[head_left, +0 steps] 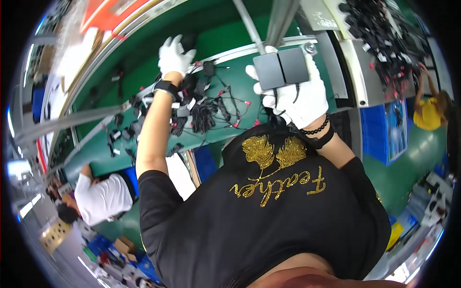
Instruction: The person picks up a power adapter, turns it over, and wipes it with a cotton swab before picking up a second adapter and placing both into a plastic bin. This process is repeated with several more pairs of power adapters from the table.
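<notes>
Grips two gray corded adapters [269, 71] side by side in the gloved right hand [306, 100]; holds the gloved left hand [175, 58] open above the green bench [223, 41], near tangled black cables [204, 117].

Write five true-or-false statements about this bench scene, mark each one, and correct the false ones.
1. The right hand holds two flat gray adapters side by side. True.

2. The left hand is bare. False: it wears a white glove, as the right one does.

3. A black beaded bracelet circles the right wrist. True.

4. The tangled black cables lie on a white benchtop. False: the benchtop is green.

5. The person in yellow is at the left side of the picture. False: that person is at the right side.
</notes>
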The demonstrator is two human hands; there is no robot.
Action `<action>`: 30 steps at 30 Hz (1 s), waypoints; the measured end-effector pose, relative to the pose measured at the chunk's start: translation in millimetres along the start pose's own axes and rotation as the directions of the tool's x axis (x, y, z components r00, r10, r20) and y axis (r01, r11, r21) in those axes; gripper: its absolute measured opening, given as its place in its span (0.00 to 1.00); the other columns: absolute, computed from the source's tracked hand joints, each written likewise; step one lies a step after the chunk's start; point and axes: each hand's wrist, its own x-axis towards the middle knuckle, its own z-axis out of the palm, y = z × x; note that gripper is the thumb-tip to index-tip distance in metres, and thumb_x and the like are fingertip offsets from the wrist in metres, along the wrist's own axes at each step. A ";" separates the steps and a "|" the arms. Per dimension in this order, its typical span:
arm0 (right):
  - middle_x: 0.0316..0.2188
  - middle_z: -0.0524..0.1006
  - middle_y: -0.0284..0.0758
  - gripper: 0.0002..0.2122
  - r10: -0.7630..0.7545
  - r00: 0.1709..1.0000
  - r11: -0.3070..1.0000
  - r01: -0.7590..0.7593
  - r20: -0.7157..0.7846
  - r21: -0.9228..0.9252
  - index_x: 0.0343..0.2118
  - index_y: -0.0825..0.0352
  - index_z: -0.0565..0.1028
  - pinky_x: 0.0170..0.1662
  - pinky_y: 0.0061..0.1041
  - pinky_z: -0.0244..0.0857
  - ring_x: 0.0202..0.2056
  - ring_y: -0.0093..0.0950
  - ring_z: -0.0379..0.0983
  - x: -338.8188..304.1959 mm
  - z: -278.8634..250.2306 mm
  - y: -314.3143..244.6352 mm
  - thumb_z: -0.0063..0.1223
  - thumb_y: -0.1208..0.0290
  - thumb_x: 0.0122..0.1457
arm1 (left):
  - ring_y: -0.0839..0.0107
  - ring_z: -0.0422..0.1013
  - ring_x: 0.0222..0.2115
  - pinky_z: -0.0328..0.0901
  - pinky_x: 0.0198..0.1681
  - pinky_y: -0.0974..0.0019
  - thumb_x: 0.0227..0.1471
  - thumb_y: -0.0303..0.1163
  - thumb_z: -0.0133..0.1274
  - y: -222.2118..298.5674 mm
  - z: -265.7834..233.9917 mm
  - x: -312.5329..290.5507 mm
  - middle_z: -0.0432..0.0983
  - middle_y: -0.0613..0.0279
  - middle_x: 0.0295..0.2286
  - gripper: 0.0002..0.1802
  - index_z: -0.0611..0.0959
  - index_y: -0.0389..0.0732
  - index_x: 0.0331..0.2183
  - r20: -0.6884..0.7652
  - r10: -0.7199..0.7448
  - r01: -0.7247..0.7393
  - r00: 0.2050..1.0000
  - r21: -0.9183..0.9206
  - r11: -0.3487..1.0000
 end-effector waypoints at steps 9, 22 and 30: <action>0.56 0.61 0.56 0.34 -0.123 0.992 0.990 0.122 0.008 0.070 0.62 0.57 0.56 0.34 0.39 0.71 0.43 0.48 0.72 -24.0 1.2 -6.5 0.24 0.37 0.60 | 0.45 0.65 0.51 0.62 0.55 0.57 0.39 0.48 0.60 -84.1 129.7 52.1 0.49 0.40 0.60 0.30 0.78 0.57 0.48 0.347 -0.266 0.215 0.899 0.179 0.960; 0.55 0.63 0.55 0.34 -0.129 0.991 0.983 0.127 0.014 0.130 0.59 0.61 0.60 0.36 0.38 0.68 0.42 0.47 0.70 -25.3 -9.7 -5.7 0.24 0.37 0.61 | 0.68 0.73 0.23 0.65 0.25 0.68 0.55 0.38 0.48 -51.1 106.4 58.7 0.78 0.58 0.30 0.14 0.82 0.38 0.32 0.441 -0.380 0.582 0.813 -0.633 0.510; 0.47 0.71 0.53 0.34 -0.052 0.998 0.991 0.056 -0.038 0.120 0.56 0.71 0.63 0.31 0.27 0.70 0.33 0.40 0.73 -15.6 -5.3 0.8 0.25 0.41 0.63 | 0.73 0.69 0.20 0.63 0.25 0.70 0.51 0.37 0.51 58.7 39.6 -47.6 0.77 0.62 0.23 0.13 0.82 0.37 0.28 0.531 -0.081 0.484 0.844 -0.686 0.543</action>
